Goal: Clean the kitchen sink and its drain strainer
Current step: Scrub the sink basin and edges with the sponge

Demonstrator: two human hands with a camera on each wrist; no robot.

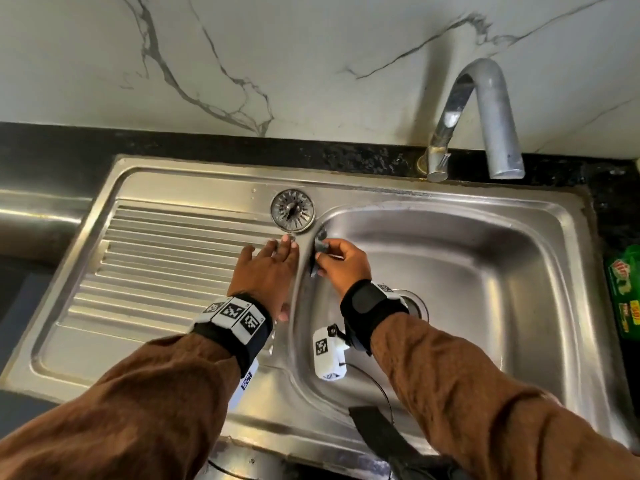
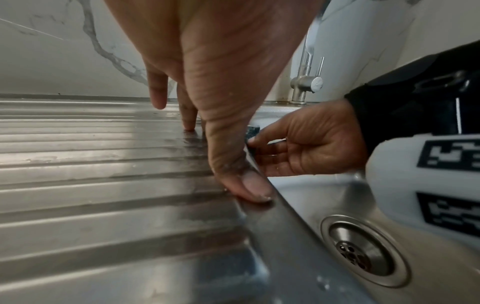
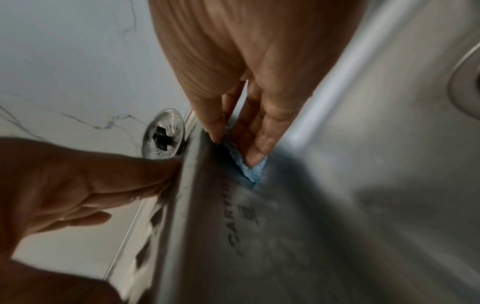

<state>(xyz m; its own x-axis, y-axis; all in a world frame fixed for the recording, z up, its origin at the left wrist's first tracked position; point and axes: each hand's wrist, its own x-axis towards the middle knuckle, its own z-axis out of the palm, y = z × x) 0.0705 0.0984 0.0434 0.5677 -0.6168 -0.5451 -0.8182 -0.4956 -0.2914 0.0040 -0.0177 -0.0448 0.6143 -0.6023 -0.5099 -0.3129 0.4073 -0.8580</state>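
A steel sink has a ribbed drainboard (image 1: 156,265) on the left and a basin (image 1: 491,271) on the right. The round drain strainer (image 1: 293,211) lies out of the drain, on the flat rim behind the drainboard. My left hand (image 1: 273,261) rests flat on the drainboard beside the basin rim, fingers straight, thumb (image 2: 249,187) on the edge. My right hand (image 1: 341,261) pinches a small blue scrub pad (image 3: 249,166) and presses it against the basin's upper left wall. The drain opening (image 2: 363,248) sits bare in the basin floor, partly hidden by my right wrist in the head view.
A curved steel tap (image 1: 485,116) stands behind the basin on the black counter (image 1: 52,147). A green soap packet (image 1: 623,292) lies at the right edge. A black strap (image 1: 377,434) hangs over the sink's front rim. Marble wall behind.
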